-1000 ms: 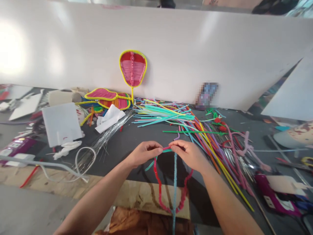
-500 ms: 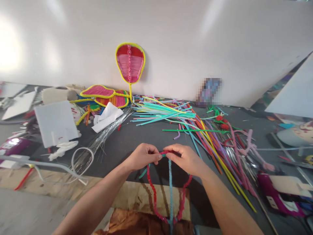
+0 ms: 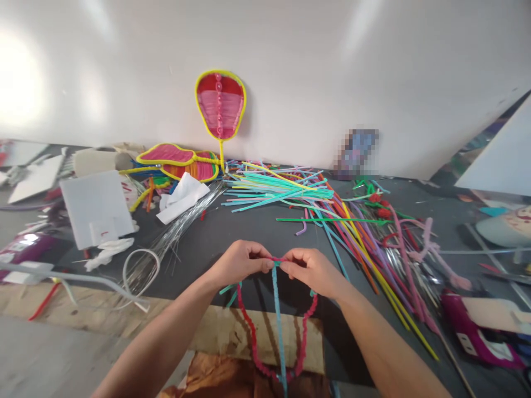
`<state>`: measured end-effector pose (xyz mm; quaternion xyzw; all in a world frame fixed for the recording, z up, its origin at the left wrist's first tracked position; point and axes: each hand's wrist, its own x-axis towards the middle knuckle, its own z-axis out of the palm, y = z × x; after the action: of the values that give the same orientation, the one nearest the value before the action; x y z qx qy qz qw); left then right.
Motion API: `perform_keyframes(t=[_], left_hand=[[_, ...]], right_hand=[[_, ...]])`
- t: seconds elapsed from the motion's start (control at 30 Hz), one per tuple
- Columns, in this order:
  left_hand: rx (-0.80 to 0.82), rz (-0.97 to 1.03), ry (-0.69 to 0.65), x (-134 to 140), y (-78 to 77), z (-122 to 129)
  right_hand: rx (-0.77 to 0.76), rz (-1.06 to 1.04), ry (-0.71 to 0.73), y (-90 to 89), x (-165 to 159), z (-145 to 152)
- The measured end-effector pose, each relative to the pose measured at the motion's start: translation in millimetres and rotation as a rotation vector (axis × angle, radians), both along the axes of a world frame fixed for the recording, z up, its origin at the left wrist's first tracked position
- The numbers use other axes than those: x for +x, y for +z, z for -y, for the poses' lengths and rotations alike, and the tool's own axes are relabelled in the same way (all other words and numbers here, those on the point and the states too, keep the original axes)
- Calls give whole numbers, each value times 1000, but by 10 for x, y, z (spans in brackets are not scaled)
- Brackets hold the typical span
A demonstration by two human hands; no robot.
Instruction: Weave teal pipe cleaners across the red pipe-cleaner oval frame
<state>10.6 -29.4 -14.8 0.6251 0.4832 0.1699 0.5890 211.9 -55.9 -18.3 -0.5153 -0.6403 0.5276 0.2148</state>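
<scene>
Between my two hands hangs a loop of red pipe cleaner (image 3: 252,331) with a light blue pipe cleaner stem (image 3: 278,315) running down its middle. My left hand (image 3: 243,263) pinches the loop's top edge between thumb and fingers, just left of where the blue stem meets it. From the other side, my right hand (image 3: 309,269) pinches the same top edge close by, so the fingertips almost meet. Short teal ends (image 3: 229,293) stick out below my left hand. The loop's bottom hangs near my lap, joined to the stem.
Teal pipe cleaners (image 3: 282,185) lie in a pile ahead, with multicoloured ones (image 3: 365,243) to the right. A yellow-edged pink fan shape (image 3: 220,105) stands against the white wall. Silver wires (image 3: 174,226) and a white card (image 3: 97,207) are left. A purple tool (image 3: 468,331) lies at right.
Both hands still pinch the top of the loop. The blue stem's top has shifted left, now between my fingertips, and the loop's sides have swung slightly left.
</scene>
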Motion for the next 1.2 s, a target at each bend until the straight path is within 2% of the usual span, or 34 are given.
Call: perform_keyframes(t=[0.23,0.4,0.6,0.73,0.97,1.2], left_hand=[[23,-48,1,-22,45,-19],[17,-84,2,-51,49,-51],[46,16,44,-130,5,-95],[60,-25,52,-130,12,-99],[70,-18,103,-175,4,-150],[95,13,142,-219,-39,-191]], right_hand=[[-50,45,71,-35,124,-46],[-121,-51,137,-23,223,-79],[-145,-156,74,-36,249,-92],[-135,-133,127,-73,236,-96],[-252,-269,112,-109,303,-125],[-270,-302,44,-159,284,-118]])
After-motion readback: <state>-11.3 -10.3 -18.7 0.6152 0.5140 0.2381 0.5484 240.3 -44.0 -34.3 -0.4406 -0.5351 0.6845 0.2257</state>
